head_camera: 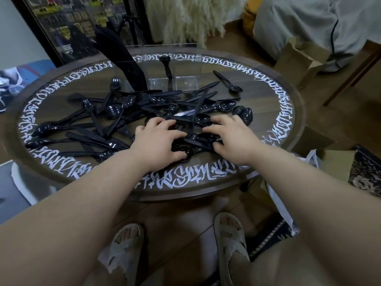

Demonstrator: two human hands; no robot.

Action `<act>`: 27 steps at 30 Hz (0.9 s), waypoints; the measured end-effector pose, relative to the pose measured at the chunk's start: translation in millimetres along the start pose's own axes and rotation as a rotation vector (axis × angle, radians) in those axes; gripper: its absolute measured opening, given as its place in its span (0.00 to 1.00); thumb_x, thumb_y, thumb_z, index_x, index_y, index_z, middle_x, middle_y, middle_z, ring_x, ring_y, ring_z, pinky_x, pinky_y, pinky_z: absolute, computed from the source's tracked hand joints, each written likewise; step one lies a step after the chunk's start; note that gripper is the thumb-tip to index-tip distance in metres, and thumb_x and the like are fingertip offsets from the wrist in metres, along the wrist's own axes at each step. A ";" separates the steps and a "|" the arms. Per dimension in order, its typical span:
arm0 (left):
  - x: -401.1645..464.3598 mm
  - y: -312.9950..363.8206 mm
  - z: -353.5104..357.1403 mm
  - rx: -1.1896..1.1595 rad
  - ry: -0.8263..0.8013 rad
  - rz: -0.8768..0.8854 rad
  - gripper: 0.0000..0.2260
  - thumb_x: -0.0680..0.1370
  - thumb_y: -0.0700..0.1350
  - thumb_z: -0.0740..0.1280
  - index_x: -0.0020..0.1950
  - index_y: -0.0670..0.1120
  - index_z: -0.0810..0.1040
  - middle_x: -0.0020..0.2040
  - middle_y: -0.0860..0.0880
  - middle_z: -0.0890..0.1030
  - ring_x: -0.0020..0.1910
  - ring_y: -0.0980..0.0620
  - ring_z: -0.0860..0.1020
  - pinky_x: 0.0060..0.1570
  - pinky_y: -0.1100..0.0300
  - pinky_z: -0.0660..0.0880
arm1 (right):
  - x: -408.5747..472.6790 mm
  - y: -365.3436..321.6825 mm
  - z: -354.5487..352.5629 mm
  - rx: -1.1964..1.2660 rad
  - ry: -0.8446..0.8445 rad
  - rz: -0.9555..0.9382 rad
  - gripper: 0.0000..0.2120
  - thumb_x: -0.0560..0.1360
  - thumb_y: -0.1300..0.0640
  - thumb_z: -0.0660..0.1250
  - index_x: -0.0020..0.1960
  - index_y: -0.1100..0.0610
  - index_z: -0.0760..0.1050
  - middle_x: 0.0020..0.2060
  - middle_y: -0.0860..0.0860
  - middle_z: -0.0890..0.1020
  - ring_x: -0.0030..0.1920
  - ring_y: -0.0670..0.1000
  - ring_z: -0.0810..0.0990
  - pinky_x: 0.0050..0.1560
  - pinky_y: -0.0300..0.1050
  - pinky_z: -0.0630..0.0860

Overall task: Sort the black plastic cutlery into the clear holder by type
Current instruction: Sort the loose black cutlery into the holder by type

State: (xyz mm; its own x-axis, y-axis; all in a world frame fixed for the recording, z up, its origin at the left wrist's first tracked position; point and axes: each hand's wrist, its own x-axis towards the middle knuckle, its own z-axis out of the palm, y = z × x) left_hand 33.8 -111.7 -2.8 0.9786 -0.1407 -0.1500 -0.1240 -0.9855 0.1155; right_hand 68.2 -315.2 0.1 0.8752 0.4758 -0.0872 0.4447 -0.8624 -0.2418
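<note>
A heap of black plastic cutlery, with spoons, forks and knives mixed, covers the middle of a round table. At the table's far side stands the clear holder. Its left compartment holds a bundle of black knives, and a single fork stands in the one beside it. My left hand and my right hand both rest on the near part of the heap, fingers bent over the pieces and thumbs touching spoons. No piece is lifted clear.
One spoon lies apart at the far right of the table. The tabletop has a ring of white lettering. An open cardboard box and a white bag sit on the floor to the right. My sandalled feet are below the table's edge.
</note>
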 end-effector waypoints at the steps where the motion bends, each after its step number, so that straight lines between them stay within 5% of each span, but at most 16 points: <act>1: -1.0 -1.1 0.3 0.002 -0.017 0.002 0.27 0.73 0.66 0.64 0.72 0.64 0.64 0.77 0.54 0.57 0.75 0.48 0.50 0.68 0.42 0.55 | 0.9 0.5 2.2 -0.015 -0.022 0.012 0.22 0.78 0.55 0.59 0.72 0.46 0.67 0.74 0.50 0.62 0.69 0.57 0.58 0.69 0.50 0.60; 5: -3.0 -3.7 0.8 -0.001 -0.046 0.007 0.27 0.74 0.66 0.62 0.72 0.65 0.63 0.78 0.53 0.54 0.76 0.48 0.48 0.69 0.42 0.53 | 2.3 9.5 2.8 -0.020 -0.043 0.104 0.21 0.79 0.55 0.57 0.71 0.49 0.68 0.74 0.50 0.62 0.69 0.58 0.59 0.69 0.49 0.60; 11: -0.1 1.4 3.5 0.000 -0.094 0.048 0.23 0.77 0.64 0.59 0.72 0.68 0.61 0.79 0.53 0.50 0.76 0.46 0.45 0.69 0.41 0.51 | 6.9 1.1 1.3 0.045 0.212 0.089 0.15 0.80 0.54 0.58 0.65 0.52 0.73 0.60 0.50 0.77 0.61 0.56 0.67 0.58 0.47 0.67; 17: 1.4 10.5 8.5 0.009 -0.153 0.101 0.23 0.79 0.61 0.58 0.73 0.69 0.56 0.79 0.54 0.44 0.76 0.47 0.41 0.70 0.39 0.49 | 24.5 -7.8 12.0 -0.036 0.122 0.187 0.19 0.77 0.41 0.59 0.55 0.52 0.79 0.50 0.53 0.80 0.56 0.58 0.70 0.55 0.50 0.71; 23: 8.0 4.7 9.3 -0.031 0.055 -0.014 0.25 0.79 0.60 0.55 0.76 0.59 0.57 0.78 0.54 0.52 0.77 0.49 0.47 0.69 0.42 0.53 | 33.3 -4.7 17.7 0.118 0.144 0.272 0.09 0.77 0.48 0.64 0.49 0.52 0.79 0.48 0.51 0.81 0.58 0.58 0.73 0.54 0.47 0.71; 27: 14.4 3.9 12.1 -0.024 0.046 -0.088 0.27 0.80 0.61 0.54 0.77 0.54 0.54 0.79 0.53 0.51 0.77 0.48 0.47 0.69 0.42 0.53 | 29.8 7.2 8.0 0.287 0.265 0.399 0.03 0.75 0.54 0.64 0.44 0.52 0.75 0.43 0.49 0.80 0.49 0.54 0.77 0.44 0.42 0.69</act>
State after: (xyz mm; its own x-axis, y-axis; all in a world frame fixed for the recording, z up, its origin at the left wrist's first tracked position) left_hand 45.4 -118.7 -16.4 0.9921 -0.0488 -0.1151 -0.0340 -0.9912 0.1278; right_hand 95.9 -305.8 -12.0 0.9995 0.0299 0.0111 0.0315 -0.8676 -0.4962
